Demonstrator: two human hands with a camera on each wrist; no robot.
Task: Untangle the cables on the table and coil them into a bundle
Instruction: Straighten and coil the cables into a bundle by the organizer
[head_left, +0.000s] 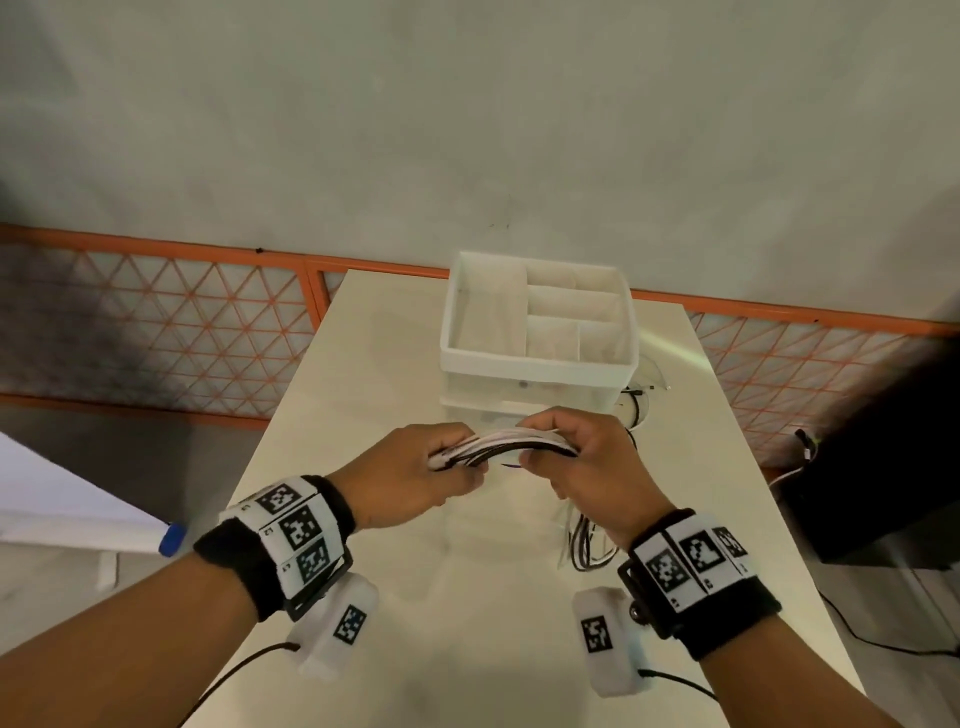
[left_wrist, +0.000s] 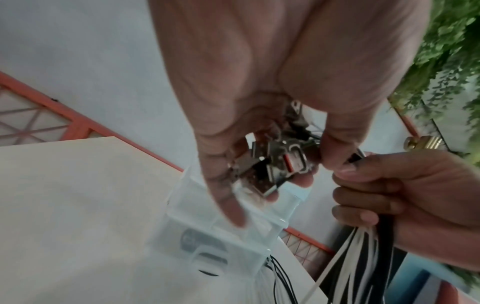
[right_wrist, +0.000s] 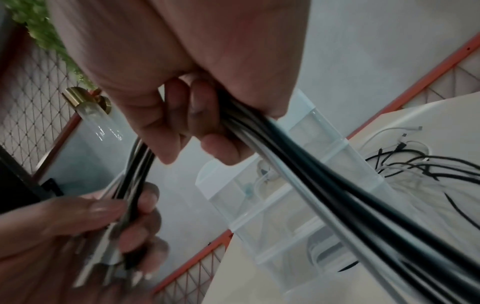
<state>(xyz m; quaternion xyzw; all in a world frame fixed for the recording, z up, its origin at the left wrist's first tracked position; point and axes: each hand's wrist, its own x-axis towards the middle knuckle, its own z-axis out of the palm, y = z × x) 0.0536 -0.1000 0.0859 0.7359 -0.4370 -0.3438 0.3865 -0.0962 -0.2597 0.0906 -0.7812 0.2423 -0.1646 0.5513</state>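
Note:
A bunch of black and white cables stretches between my two hands above the white table. My left hand grips the plug ends, and the metal connectors show clustered between its curled fingers. My right hand is wrapped round the same cables a little further along. From the right hand the cables hang down to the table. More loose cable ends lie on the table beside the organizer.
A white compartmented organizer box with clear drawers stands just beyond my hands. An orange lattice fence runs behind the table. A black unit sits off the right edge, and a blue-capped object off the left.

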